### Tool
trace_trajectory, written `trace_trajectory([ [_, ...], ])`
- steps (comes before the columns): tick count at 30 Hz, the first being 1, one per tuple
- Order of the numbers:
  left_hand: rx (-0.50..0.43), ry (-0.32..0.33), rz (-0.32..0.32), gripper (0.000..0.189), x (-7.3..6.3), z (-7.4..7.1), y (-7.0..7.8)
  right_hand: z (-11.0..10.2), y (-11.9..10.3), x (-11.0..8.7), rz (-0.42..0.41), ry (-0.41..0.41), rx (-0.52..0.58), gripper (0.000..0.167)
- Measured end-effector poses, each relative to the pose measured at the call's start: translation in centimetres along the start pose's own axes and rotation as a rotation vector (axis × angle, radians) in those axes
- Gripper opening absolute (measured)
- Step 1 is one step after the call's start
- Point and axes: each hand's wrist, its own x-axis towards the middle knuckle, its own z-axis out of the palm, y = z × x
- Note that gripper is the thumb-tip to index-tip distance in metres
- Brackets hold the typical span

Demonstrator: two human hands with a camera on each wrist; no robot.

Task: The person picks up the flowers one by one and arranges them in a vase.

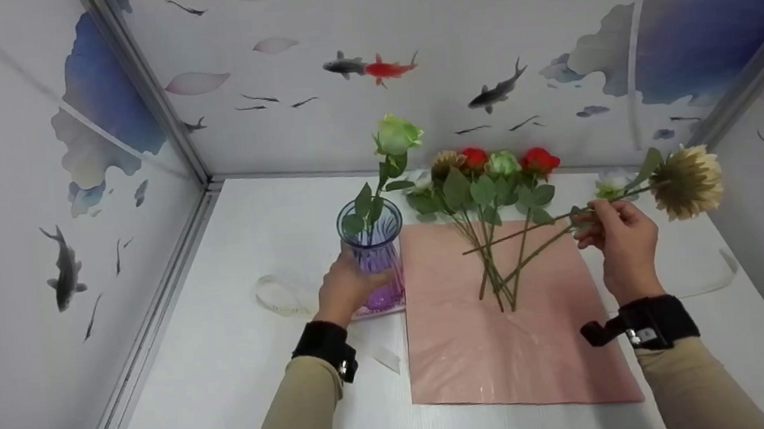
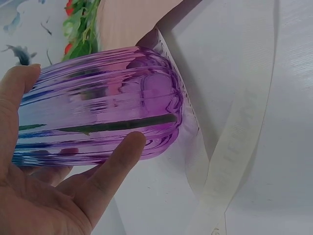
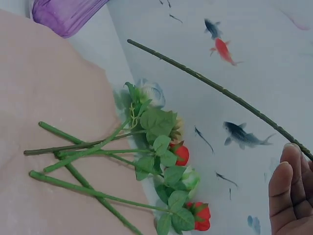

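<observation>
A ribbed glass vase [image 1: 381, 267], blue at the rim and purple at the base, stands upright with my left hand [image 1: 346, 289] gripping its side. In it is one pale green rose [image 1: 397, 136], its bloom well above the rim; the left wrist view shows its stem [image 2: 122, 125] through the glass, reaching near the bottom. My right hand [image 1: 626, 240] pinches the stem of a beige, many-petalled flower [image 1: 687, 181]. That bloom points right, and the bare stem [image 3: 220, 89] reaches left above the other flowers, its end free in the air.
Pink wrapping paper [image 1: 480, 359] lies right of the vase. Across its far edge lie several flowers, including red roses [image 1: 538, 161] and another green rose [image 1: 503, 163], stems crossed towards me. A pale ribbon [image 1: 278, 298] curls left of the vase. Printed walls [image 1: 433, 13] enclose the table.
</observation>
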Motion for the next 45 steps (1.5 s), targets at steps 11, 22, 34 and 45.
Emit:
trace_trajectory([
  [11,0.001,-0.012,-0.01,0.088,0.1,-0.2,0.2,3.3,-2.2,0.4,-0.037,-0.143,0.043,0.03],
  [22,-0.003,-0.012,-0.031,0.093,0.1,-0.2,0.1,7.0,-4.2,0.5,-0.103,-0.223,0.055,0.037],
  [34,-0.008,-0.02,-0.048,0.089,0.1,-0.1,0.1,10.3,-4.6,0.1,-0.149,-0.307,0.03,0.034],
  [45,-0.007,-0.018,-0.046,0.091,0.2,-0.1,0.1,13.6,-3.5,-0.7,-0.184,-0.356,-0.131,0.038],
])
